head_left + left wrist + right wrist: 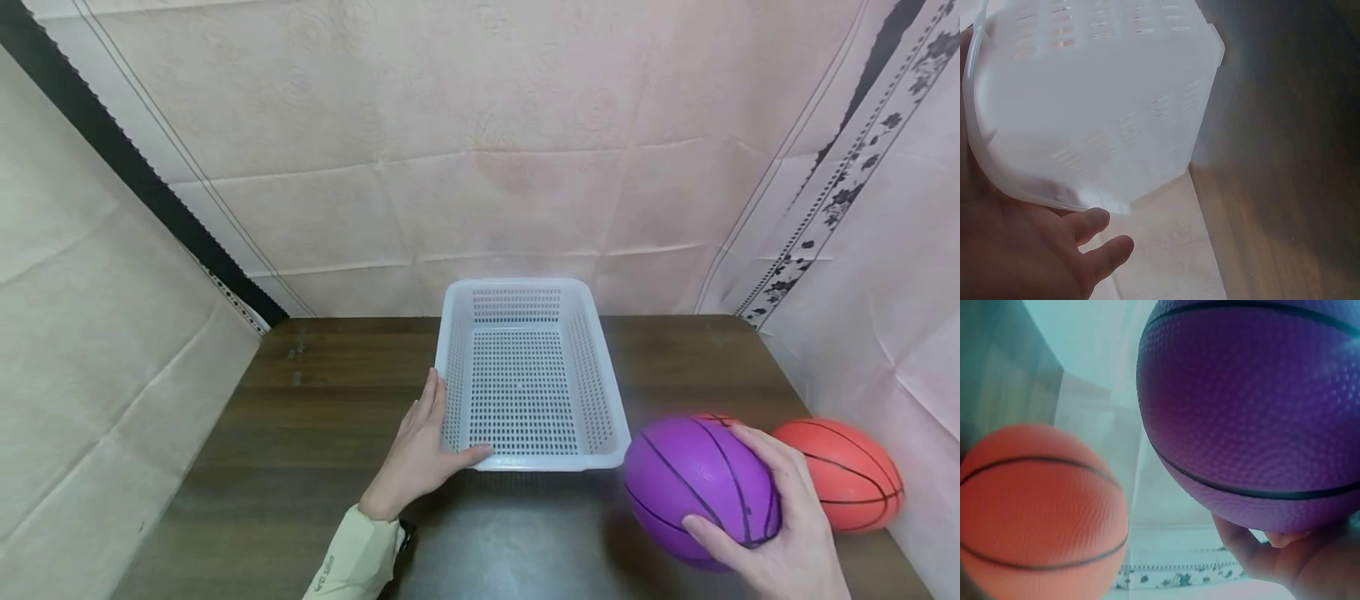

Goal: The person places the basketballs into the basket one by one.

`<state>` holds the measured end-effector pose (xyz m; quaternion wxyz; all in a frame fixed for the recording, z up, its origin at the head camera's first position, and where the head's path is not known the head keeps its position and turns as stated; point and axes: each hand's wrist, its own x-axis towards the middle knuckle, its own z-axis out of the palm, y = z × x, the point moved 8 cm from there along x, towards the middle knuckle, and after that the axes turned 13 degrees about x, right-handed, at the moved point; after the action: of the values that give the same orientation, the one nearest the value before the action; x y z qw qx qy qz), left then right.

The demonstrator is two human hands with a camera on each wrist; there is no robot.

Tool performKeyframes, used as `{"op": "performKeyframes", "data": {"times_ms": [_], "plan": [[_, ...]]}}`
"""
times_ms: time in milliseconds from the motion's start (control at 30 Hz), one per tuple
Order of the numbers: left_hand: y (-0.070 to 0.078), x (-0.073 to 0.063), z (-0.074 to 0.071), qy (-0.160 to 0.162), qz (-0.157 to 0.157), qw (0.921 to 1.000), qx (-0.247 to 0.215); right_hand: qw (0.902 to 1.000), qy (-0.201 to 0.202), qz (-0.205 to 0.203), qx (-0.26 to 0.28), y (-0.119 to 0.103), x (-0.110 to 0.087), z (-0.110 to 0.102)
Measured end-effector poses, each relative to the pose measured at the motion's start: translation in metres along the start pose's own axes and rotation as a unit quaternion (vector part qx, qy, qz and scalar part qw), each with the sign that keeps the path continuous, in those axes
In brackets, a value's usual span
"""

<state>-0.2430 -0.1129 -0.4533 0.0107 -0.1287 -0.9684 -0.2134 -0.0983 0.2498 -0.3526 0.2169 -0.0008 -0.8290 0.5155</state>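
A white plastic basket (pixel 517 462) with slotted walls and floor stands upright on the table. My left hand (pixel 420 454) rests at its near left corner, fingers straight along the left side and thumb over the near rim. In the left wrist view, fingertips (pixel 1116 253) reach past the basket's outer wall (pixel 1085 87). My right hand (pixel 787 521) grips a purple toy basketball (pixel 693 492) just right of the basket's near right corner, fingers over its top right and thumb on the near side. Whether the ball touches the table is hard to tell.
An orange toy basketball (pixel 855 475) lies on the table right of my right hand. Part of another orange ball (pixel 717 419) shows behind the purple one. Pale cloth (pixel 480 167) hangs at the back and both sides of the dark wooden table (pixel 345 417).
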Motion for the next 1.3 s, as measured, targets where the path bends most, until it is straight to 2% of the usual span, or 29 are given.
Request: {"op": "performKeyframes", "data": {"times_ms": [233, 533, 833, 1100, 1300], "plan": [[0.0, 0.001, 0.001, -0.001, 0.0, 1.0, -0.007, 0.9989, 0.002, -0.028, 0.037, -0.005, 0.011, 0.013], [0.001, 0.0, 0.001, 0.001, -0.001, 1.0, -0.007, 0.9987, -0.002, -0.034, 0.039, -0.009, 0.025, 0.024], [0.001, 0.0, 0.001, 0.0, -0.002, 1.0, -0.004, 0.9993, 0.01, -0.013, 0.034, -0.012, 0.039, 0.035], [0.0, 0.0, 0.001, 0.003, -0.003, 1.0, 0.002, 0.9989, 0.003, -0.012, 0.045, -0.007, 0.045, 0.046], [0.0, 0.0, 0.0, 0.004, -0.004, 1.0, -0.002, 0.9964, 0.02, -0.034, 0.075, -0.006, 0.049, 0.052]]}}
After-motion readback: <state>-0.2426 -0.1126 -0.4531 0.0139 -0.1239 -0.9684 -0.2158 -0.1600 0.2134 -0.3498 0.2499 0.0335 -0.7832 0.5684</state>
